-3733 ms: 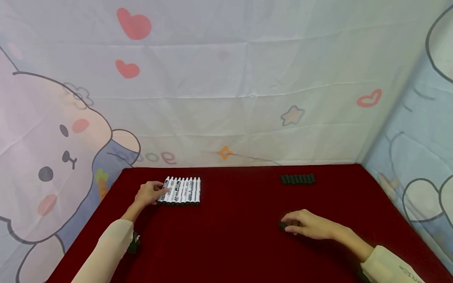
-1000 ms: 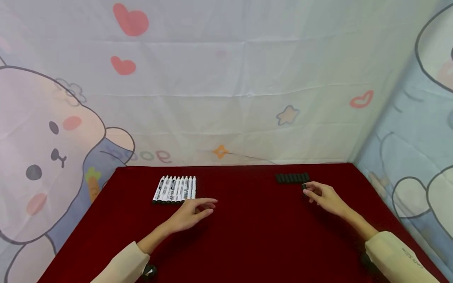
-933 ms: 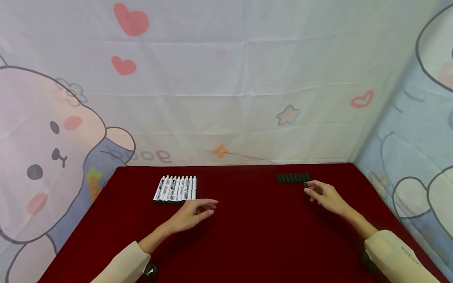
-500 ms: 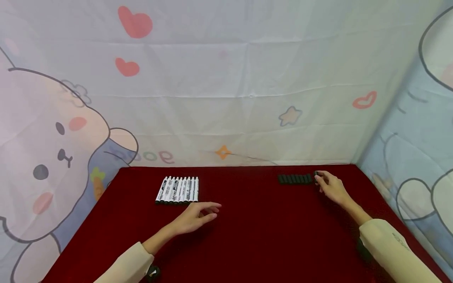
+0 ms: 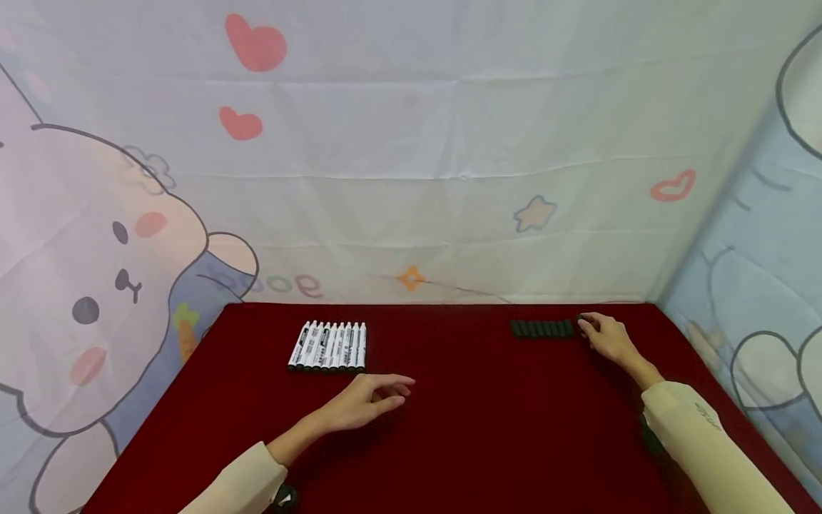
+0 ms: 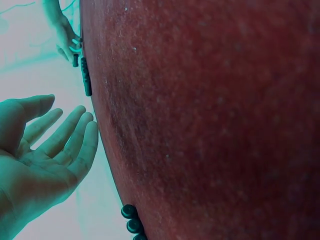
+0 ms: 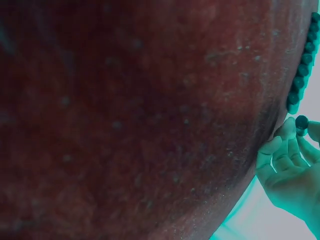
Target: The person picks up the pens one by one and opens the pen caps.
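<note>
My right hand [image 5: 609,341] pinches a short black marker cap [image 7: 301,124] between thumb and fingers, beside the right end of a row of black caps [image 5: 542,329]. In the right wrist view the cap stands a little apart from the row's near end. My left hand [image 5: 361,405] hovers with relaxed fingers and nothing in it, just in front and to the right of several white markers [image 5: 329,347]. These lie side by side, white tips pointing away and black ends toward me. The left wrist view shows the left palm [image 6: 45,170] and a few black marker ends [image 6: 131,219].
A dark red cloth [image 5: 462,428] covers the table, its back edge meeting a hanging sheet [image 5: 385,143] printed with cartoons. Another printed sheet [image 5: 764,285] hangs along the right side. A dark band [image 5: 285,497] shows at my left sleeve.
My left hand has left the markers and drawn back to the right. My right hand has carried the cap from the table's right-hand part up to the row's right end.
</note>
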Demonstrator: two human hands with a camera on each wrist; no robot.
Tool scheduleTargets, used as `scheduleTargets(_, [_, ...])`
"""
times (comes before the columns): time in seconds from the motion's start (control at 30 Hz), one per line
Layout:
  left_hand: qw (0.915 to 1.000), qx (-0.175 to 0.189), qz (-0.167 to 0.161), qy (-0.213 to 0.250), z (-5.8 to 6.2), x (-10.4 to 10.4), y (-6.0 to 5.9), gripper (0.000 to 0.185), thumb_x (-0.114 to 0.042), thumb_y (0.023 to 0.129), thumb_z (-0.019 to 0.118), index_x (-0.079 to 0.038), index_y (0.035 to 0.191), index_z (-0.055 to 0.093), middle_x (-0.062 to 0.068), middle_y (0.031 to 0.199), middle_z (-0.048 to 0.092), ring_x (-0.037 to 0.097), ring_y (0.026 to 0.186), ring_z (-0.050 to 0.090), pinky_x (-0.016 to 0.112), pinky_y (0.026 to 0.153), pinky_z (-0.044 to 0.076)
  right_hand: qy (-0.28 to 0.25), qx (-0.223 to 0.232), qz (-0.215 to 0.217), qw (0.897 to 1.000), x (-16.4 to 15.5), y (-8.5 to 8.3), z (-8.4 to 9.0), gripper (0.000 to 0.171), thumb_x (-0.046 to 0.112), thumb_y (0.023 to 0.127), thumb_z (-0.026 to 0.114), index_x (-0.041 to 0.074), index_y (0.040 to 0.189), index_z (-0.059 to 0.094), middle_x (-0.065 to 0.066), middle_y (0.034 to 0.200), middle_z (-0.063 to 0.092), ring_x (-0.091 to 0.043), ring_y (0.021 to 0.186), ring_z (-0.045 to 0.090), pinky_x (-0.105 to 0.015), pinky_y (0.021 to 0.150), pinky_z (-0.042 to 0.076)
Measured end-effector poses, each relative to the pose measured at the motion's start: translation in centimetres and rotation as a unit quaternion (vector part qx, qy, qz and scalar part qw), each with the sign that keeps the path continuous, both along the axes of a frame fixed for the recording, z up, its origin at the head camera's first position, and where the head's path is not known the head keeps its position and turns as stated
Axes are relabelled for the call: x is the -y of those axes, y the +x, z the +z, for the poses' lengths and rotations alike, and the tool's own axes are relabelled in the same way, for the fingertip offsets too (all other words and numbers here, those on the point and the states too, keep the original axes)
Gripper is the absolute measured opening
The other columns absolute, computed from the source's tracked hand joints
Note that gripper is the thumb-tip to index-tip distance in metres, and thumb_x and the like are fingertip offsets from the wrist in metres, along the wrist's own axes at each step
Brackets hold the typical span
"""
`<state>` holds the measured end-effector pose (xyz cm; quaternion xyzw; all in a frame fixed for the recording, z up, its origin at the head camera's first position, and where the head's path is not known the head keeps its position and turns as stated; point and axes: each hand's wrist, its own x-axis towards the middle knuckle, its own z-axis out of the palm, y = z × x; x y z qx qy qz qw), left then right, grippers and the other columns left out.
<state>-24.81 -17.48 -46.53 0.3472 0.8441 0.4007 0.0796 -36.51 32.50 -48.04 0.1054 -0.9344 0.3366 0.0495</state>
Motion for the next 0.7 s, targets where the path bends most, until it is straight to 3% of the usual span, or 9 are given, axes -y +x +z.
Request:
scheduleTargets(0.3, [0.9998, -0.005, -0.018, 0.001, 0.2, -0.7, 0.7, 0.037, -0.016, 0.105, 0.057, 0.001, 0.139, 0.060, 0.019, 0.122, 0.072, 0.026, 0.111, 0.069, 0.030, 0.090, 0.058, 0.053, 0.008, 0.005, 0.999, -0.4, 0.0, -0.3, 0.043, 0.016, 0.109, 0.047, -0.019, 0.132, 0.053, -0.026, 0.096, 0.071, -0.020, 0.073, 0.065, -0.033, 0.062, 0.050])
scheduleTargets(0.37, [0.9997, -0.001, -0.025, -0.001, 0.3, -0.8, 0.8, 0.038, -0.016, 0.105, 0.057, 0.001, 0.139, 0.059, 0.019, 0.122, 0.072, 0.026, 0.111, 0.069, 0.030, 0.091, 0.057, 0.069, 0.008, 0.007, 0.998, -0.5, 0.0, -0.3, 0.043, 0.017, 0.109, 0.047, -0.019, 0.131, 0.053, -0.026, 0.097, 0.070, -0.025, 0.074, 0.066, -0.039, 0.065, 0.053])
scheduleTargets(0.53, [0.9991, 0.010, -0.040, -0.006, 0.5, -1.1, 1.0, 0.039, -0.017, 0.106, 0.056, 0.001, 0.140, 0.058, 0.020, 0.124, 0.071, 0.028, 0.113, 0.068, 0.029, 0.093, 0.057, 0.102, 0.011, 0.001, 0.995, -0.5, 0.2, -0.1, 0.045, 0.019, 0.109, 0.048, -0.020, 0.131, 0.053, -0.035, 0.110, 0.066, -0.049, 0.096, 0.066, -0.059, 0.081, 0.055])
scheduleTargets(0.67, [0.9986, 0.011, -0.050, -0.008, 0.6, -1.3, 0.9, 0.039, -0.015, 0.105, 0.057, 0.002, 0.141, 0.057, 0.021, 0.125, 0.070, 0.032, 0.113, 0.068, 0.028, 0.092, 0.057, 0.112, 0.017, -0.007, 0.994, -0.4, 0.2, -0.1, 0.050, 0.025, 0.111, 0.043, -0.019, 0.134, 0.051, -0.041, 0.123, 0.060, -0.055, 0.106, 0.062, -0.063, 0.085, 0.054])
scheduleTargets(0.7, [0.9985, 0.012, -0.052, -0.008, 0.6, -1.3, 0.9, 0.040, -0.014, 0.105, 0.057, 0.003, 0.141, 0.057, 0.021, 0.125, 0.070, 0.032, 0.113, 0.068, 0.027, 0.091, 0.057, 0.109, 0.021, -0.009, 0.994, -0.4, 0.2, -0.1, 0.052, 0.026, 0.112, 0.041, -0.019, 0.135, 0.049, -0.039, 0.117, 0.063, -0.052, 0.099, 0.065, -0.061, 0.082, 0.055])
